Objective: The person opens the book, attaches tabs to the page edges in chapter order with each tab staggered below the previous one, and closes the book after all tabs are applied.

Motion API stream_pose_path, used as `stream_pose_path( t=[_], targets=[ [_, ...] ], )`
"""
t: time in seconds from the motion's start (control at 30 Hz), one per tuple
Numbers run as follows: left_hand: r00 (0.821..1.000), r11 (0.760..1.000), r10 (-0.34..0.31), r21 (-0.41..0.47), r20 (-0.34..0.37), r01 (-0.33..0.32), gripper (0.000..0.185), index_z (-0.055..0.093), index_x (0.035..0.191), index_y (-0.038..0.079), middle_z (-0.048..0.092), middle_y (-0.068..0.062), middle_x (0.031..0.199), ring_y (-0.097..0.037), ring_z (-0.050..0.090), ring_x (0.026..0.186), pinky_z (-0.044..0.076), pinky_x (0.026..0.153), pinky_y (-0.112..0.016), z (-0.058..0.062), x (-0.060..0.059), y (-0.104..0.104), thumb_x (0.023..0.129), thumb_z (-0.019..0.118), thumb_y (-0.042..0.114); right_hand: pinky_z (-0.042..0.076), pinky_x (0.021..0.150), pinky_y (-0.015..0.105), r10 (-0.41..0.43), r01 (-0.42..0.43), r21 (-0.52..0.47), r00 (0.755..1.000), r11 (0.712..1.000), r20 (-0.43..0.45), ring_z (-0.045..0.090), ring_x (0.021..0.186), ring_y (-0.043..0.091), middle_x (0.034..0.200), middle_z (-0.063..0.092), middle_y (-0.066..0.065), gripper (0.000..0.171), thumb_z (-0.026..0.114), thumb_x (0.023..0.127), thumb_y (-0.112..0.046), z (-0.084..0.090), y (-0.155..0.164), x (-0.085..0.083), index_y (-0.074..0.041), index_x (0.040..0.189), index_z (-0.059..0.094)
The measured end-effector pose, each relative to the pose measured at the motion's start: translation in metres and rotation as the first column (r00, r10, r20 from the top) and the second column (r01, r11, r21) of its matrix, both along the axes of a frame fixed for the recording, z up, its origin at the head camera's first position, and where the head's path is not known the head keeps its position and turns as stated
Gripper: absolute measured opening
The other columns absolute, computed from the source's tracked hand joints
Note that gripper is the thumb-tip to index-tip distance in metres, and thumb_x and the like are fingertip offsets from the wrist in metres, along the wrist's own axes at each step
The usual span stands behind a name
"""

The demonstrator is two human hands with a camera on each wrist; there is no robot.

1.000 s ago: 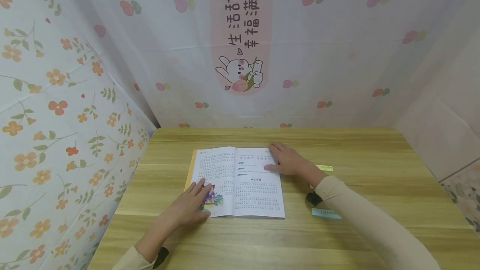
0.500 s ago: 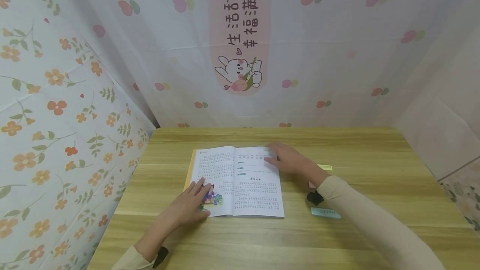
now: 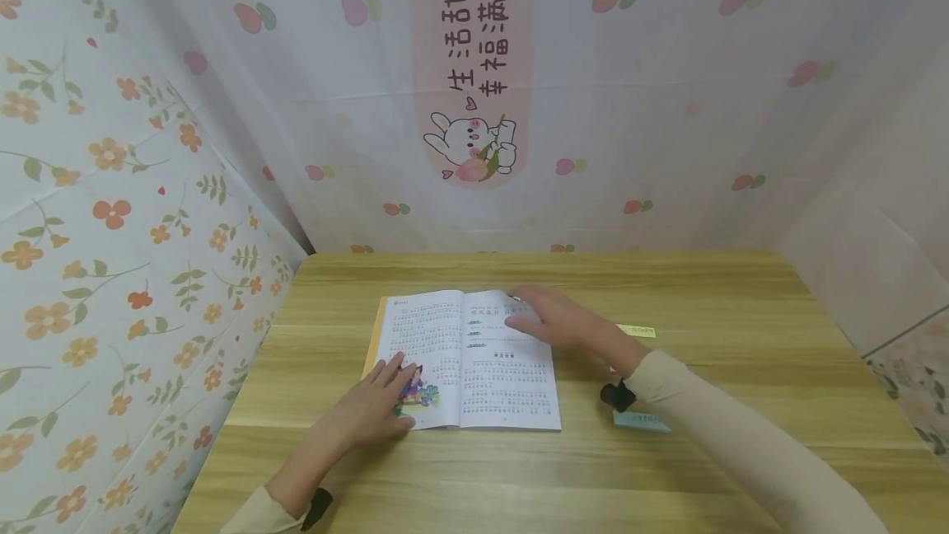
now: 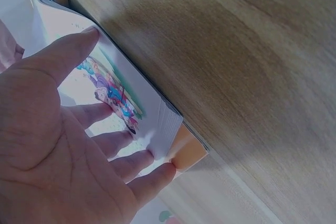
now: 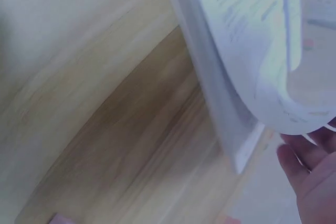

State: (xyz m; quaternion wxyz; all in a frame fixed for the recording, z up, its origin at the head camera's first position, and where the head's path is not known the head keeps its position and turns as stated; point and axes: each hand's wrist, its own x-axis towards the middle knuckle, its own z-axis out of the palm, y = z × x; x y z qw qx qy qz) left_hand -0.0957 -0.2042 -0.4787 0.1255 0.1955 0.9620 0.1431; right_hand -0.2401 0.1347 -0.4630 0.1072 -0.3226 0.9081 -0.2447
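Note:
An open book (image 3: 507,386) lies on the wooden table, printed text on both pages and a coloured picture at the lower left. My left hand (image 3: 374,406) rests on the left page with its fingers spread; in the left wrist view the thumb and fingertips (image 4: 137,190) touch the page around the picture. At the top right corner, my right hand (image 3: 559,320) holds the right-hand page (image 5: 257,61), which bends up in a curl in the right wrist view. Some of its fingers (image 5: 294,166) show at the curled edge; the thumb is out of that view.
Right of the book lie a yellow paper strip (image 3: 638,330) and a blue one (image 3: 643,421), partly under the right forearm. A pink piece (image 5: 62,219) shows at the bottom of the right wrist view. A patterned cloth (image 3: 356,130) hangs behind the table.
My right hand has moved left over the book's top right corner, and the page corner has come up with it. The left hand stays where it was.

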Motion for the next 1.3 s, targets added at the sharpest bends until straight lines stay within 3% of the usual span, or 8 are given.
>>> stream_pose_path(
  t=[0.2,0.4,0.63,0.97,1.17,1.3],
  targets=[
    [1.000,1.000,0.004,0.005,0.007,-0.004,0.080,0.042,0.151,-0.003,0.030,-0.029,0.158,-0.050,0.027,0.144,0.027,0.114,-0.056,0.001,0.000,0.000,0.089,0.078,0.033,0.029,0.115,0.046,0.040,-0.039,-0.048,0.999,0.998,0.033,0.035,0.145,0.027,0.158,0.040,0.009,0.077,0.049,0.101,-0.060,0.011,-0.012,0.008,-0.008,0.157,0.037],
    [1.000,1.000,-0.003,0.004,-0.004,0.003,0.080,0.043,0.151,-0.003,0.030,-0.029,0.158,-0.050,0.028,0.143,0.027,0.114,-0.056,0.000,-0.001,-0.001,0.089,0.078,0.033,0.025,0.117,0.045,0.095,-0.091,-0.064,0.994,0.994,0.054,0.027,0.148,0.024,0.162,0.032,0.007,0.074,0.053,0.103,-0.051,0.019,-0.024,0.016,-0.008,0.160,0.031],
    [1.000,1.000,0.004,0.002,0.000,-0.004,0.080,0.043,0.151,-0.002,0.031,-0.028,0.158,-0.049,0.028,0.143,0.027,0.114,-0.056,0.000,-0.001,-0.002,0.089,0.079,0.034,0.019,0.118,0.041,0.180,-0.178,-0.039,0.982,0.983,0.063,0.016,0.152,0.019,0.167,0.019,0.004,0.077,0.046,0.103,-0.058,0.022,-0.037,0.028,-0.014,0.163,0.023],
    [1.000,1.000,0.000,0.004,-0.002,0.000,0.079,0.043,0.151,-0.002,0.031,-0.028,0.158,-0.052,0.030,0.141,0.028,0.114,-0.056,0.000,0.000,-0.004,0.089,0.078,0.034,0.019,0.119,0.043,0.233,-0.231,-0.035,0.972,0.972,0.034,0.012,0.152,0.018,0.168,0.016,0.008,0.080,0.040,0.102,-0.064,0.020,-0.048,0.037,-0.016,0.163,0.022],
    [1.000,1.000,0.003,0.025,0.005,-0.003,0.080,0.043,0.152,-0.001,0.030,-0.028,0.158,-0.051,0.028,0.143,0.027,0.114,-0.057,0.002,0.000,-0.005,0.089,0.078,0.035,0.018,0.119,0.044,0.230,-0.228,-0.058,0.973,0.972,0.033,0.012,0.153,0.019,0.168,0.017,0.008,0.075,0.045,0.105,-0.054,0.022,-0.053,0.037,-0.014,0.163,0.022],
    [1.000,1.000,-0.003,0.024,0.004,0.003,0.080,0.043,0.152,0.000,0.030,-0.028,0.158,-0.051,0.027,0.143,0.028,0.113,-0.057,0.003,0.000,-0.006,0.090,0.078,0.036,0.019,0.119,0.043,0.200,-0.193,-0.148,0.979,0.970,0.033,0.016,0.152,0.021,0.167,0.020,0.009,0.068,0.045,0.108,-0.043,0.024,-0.056,0.035,-0.011,0.163,0.022]
  ],
)
